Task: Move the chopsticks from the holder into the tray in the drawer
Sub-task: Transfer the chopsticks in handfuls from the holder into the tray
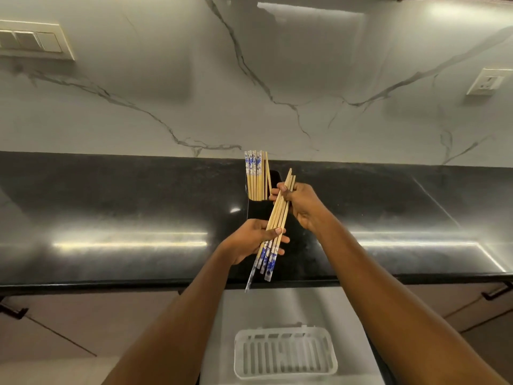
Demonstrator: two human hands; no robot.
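A bundle of several wooden chopsticks (pixel 276 218) with blue-and-white patterned ends is gripped by both hands above the counter. My right hand (pixel 304 207) pinches the plain upper ends; my left hand (pixel 249 240) grips the bundle lower down, with the patterned ends pointing down toward me. Behind them stands a black holder (pixel 259 209) with several more chopsticks (pixel 256 176) upright in it. A white slotted tray (pixel 286 352) lies empty in the open drawer (pixel 280 309) below the counter edge.
The black stone counter (pixel 111 207) runs left to right with a marble backsplash (pixel 249 79) behind. A switch panel (pixel 33 40) and a socket (pixel 484 81) are on the wall. Cabinet handles (pixel 14 311) (pixel 497 293) flank the drawer.
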